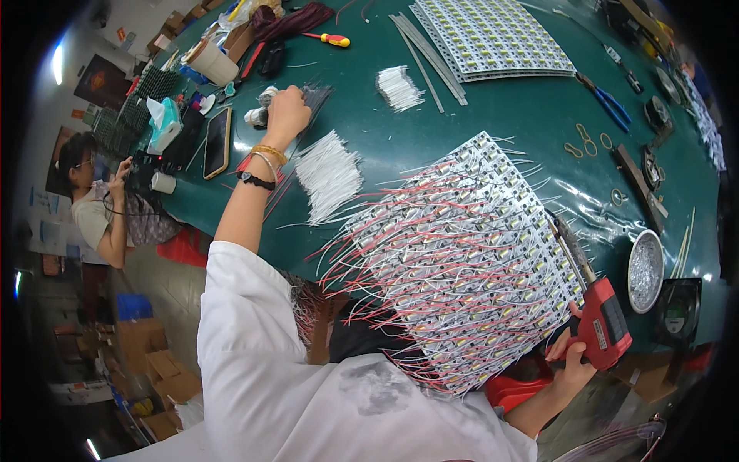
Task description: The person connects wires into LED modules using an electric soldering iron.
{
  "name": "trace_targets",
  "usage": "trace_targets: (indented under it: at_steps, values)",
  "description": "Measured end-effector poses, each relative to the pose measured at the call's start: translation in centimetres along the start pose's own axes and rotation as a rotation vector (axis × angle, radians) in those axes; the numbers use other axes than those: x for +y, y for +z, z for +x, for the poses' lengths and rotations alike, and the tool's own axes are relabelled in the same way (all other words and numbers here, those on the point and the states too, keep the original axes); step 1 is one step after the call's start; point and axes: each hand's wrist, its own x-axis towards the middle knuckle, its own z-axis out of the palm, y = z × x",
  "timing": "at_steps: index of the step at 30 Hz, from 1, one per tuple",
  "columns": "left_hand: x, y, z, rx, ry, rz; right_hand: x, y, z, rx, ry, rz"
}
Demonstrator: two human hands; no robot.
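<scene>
My right hand (573,366) grips a red and black soldering gun (604,327), its tip pointing up along the right edge of a board panel. That LED circuit board panel (477,262) lies tilted in front of me, with many red and white wires sticking out of it. My left hand (288,112) reaches to the far left, its fingers curled down at a bundle of dark thin wires (315,102); what lies between the fingertips is hidden. Small rolls (255,117) sit just left of it. A pile of short white wires (329,177) lies nearer, beside red wires (279,192).
A stack of LED panels (496,38), metal strips (431,58) and another white pile (399,88) lie farther back. Blue-handled pliers (608,104) and a metal bowl (645,271) are at right. A phone (218,144) lies left; a person (96,200) sits beyond.
</scene>
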Motion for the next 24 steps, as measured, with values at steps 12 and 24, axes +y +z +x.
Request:
trace_targets:
  at_steps: [12, 24]
  values:
    - [13.7, -9.5, -8.1, 0.003, 0.377, -0.744, -1.1, 0.4, -3.2, 0.26, -0.065, 0.237]
    - [27.7, -4.7, -18.9, -0.414, 0.606, -0.857, -2.6, -0.4, -6.5, 0.318, 0.165, 0.113]
